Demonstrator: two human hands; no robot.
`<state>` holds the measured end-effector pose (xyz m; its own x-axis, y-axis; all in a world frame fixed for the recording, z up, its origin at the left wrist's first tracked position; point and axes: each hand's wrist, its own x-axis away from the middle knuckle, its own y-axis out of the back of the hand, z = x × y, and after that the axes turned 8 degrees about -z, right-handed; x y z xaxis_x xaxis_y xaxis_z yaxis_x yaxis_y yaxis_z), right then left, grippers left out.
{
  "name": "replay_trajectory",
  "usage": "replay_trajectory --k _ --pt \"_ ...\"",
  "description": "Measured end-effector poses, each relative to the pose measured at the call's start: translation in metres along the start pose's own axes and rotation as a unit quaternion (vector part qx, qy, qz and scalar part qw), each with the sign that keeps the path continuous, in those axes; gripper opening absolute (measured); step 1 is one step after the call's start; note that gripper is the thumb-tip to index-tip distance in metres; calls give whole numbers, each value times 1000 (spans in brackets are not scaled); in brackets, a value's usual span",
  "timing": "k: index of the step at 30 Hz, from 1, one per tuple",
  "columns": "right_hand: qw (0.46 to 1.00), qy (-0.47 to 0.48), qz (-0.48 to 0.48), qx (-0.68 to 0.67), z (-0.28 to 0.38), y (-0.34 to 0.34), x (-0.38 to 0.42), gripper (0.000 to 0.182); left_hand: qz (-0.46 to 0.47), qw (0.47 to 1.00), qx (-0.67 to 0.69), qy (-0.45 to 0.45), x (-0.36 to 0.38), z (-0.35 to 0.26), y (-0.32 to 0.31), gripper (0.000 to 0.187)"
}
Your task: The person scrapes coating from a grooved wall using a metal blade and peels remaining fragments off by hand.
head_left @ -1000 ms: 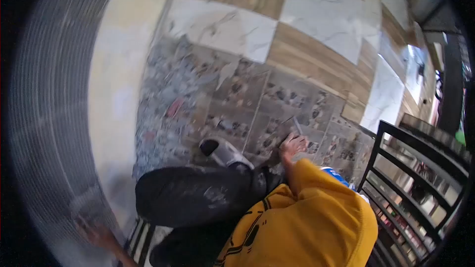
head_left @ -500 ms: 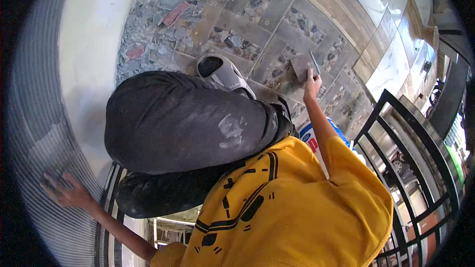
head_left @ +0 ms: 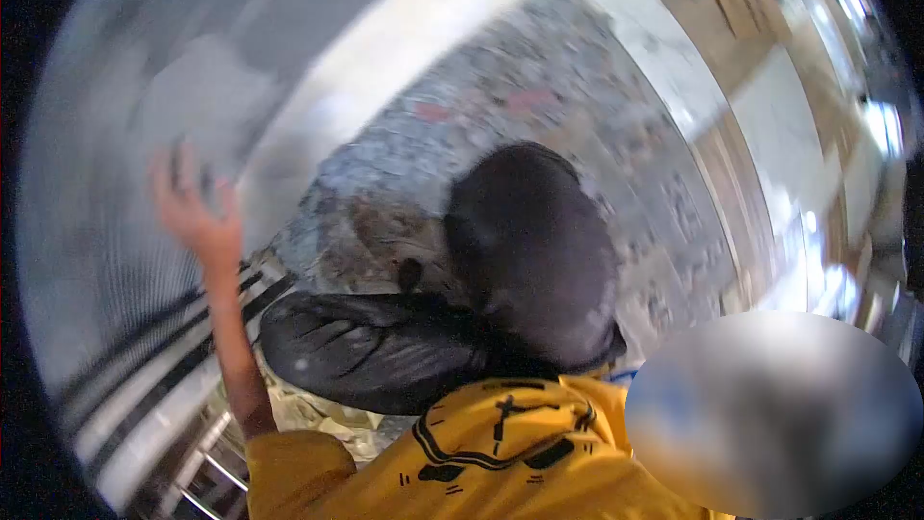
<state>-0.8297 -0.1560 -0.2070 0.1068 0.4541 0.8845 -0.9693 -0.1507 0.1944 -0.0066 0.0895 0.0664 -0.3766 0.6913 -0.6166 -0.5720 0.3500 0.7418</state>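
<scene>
My left hand is raised with its fingers spread, in front of or touching a grey, finely ridged wall surface; motion blur hides whether it makes contact. Nothing is visible in it. A smoother pale patch lies on the wall above the fingers. My right hand is out of sight; a blurred oval covers the lower right of the view.
A white band runs along the wall's base. Grey rubble with reddish pieces covers the patterned floor beyond my bent knees. Glossy tiles are at right. Dark rails and light bars are at lower left.
The view has swung toward the grey wall and blurred. My left hand appears higher in view. My right hand, which held a flat rectangular plate with a bar-like handle, has gone from sight.
</scene>
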Motion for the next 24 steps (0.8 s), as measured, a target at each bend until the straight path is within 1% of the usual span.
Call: replay_trajectory --k 2,3,6,9,11,13,16,22,24 --pt "999 24 -30 11 32 -6 35 42 -18 999 28 16 1 3 0 64" --pt "998 38 -36 27 40 -12 46 43 -15 999 34 39 1 2 6 65" --pt "994 68 -45 71 46 -65 75 43 11 994 61 94 2 2 18 68" --pt "988 105 -33 105 45 -124 104 43 4 990 72 119 6 3 20 68" --pt "983 136 -8 125 49 -154 120 43 5 987 105 120 11 5 21 67" --pt "973 175 19 146 58 -180 135 44 -7 986 104 129 16 7 26 66" --pt "950 246 60 182 84 -229 156 44 -2 982 123 144 25 8 30 65" --pt "879 386 157 232 141 -328 191 45 -14 971 141 190 35 5 35 63" --pt "847 430 191 247 157 -366 205 45 -32 969 171 176 35 7 33 69"
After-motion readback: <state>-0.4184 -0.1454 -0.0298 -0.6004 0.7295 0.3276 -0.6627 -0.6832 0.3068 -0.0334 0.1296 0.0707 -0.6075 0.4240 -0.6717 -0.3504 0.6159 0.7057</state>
